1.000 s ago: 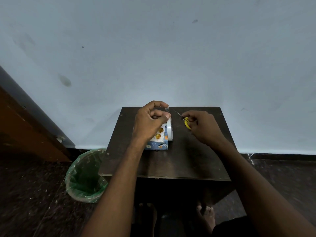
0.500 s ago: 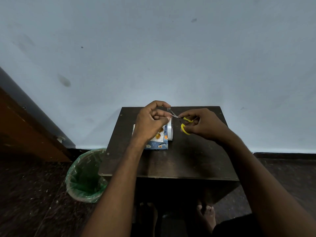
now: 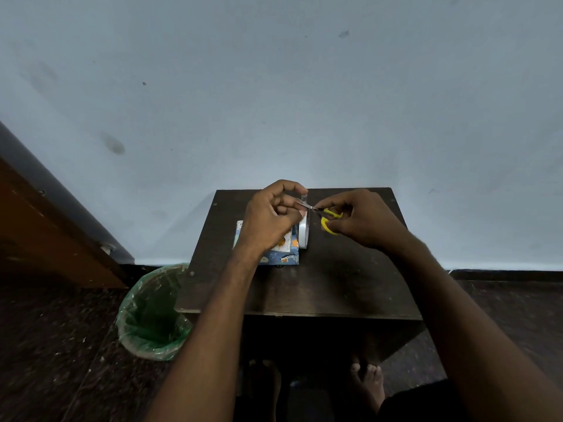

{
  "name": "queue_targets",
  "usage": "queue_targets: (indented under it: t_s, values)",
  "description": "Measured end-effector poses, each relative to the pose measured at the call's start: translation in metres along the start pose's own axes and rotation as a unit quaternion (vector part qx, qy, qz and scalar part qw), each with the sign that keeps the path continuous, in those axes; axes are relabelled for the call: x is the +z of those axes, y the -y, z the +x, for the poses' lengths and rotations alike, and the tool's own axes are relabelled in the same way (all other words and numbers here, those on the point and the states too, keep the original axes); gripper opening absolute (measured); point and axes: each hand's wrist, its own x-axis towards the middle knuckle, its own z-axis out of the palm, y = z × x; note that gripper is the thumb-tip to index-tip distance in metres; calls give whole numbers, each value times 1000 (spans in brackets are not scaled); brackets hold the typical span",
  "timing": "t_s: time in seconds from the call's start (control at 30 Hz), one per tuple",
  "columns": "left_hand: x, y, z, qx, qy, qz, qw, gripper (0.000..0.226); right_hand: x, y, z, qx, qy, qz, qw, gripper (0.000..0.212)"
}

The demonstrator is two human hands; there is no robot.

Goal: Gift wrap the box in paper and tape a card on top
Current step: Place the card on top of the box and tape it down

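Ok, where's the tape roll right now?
In the head view, the tape roll stands on edge mid-table, against the wrapped box's right side, just below the scissors in the right hand.

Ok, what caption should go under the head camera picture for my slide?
Left hand pinches tape from the roll while right hand snips it with yellow scissors above the wrapped box.

Just a small dark wooden table (image 3: 304, 287) pushed up against a pale blue wall (image 3: 274, 102) with a few smudges. There's 1 bin with a green liner (image 3: 154, 315) on the dark speckled floor (image 3: 51, 345) at the table's left, and a brown wooden door (image 3: 45, 236) further left.
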Motion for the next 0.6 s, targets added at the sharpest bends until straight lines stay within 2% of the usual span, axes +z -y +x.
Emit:
queue_targets:
  t_s: [0.23,0.33,0.4,0.6]
  values:
    - [1,4,1,-4,2,-1,1000,42,2,0,1,5,-30,-19,999,33]
    - [1,7,3,-19,-8,0,1000,48,-2,3,-2,-4,-26,-3,1000,32]
    - [0,9,4,-36,-23,-10,999,54,-3,3,-3,19,-25,8,999,33]
    - [-2,9,5,-38,-46,-21,998,53,23,-8,-3,98,21,-161,982,22]
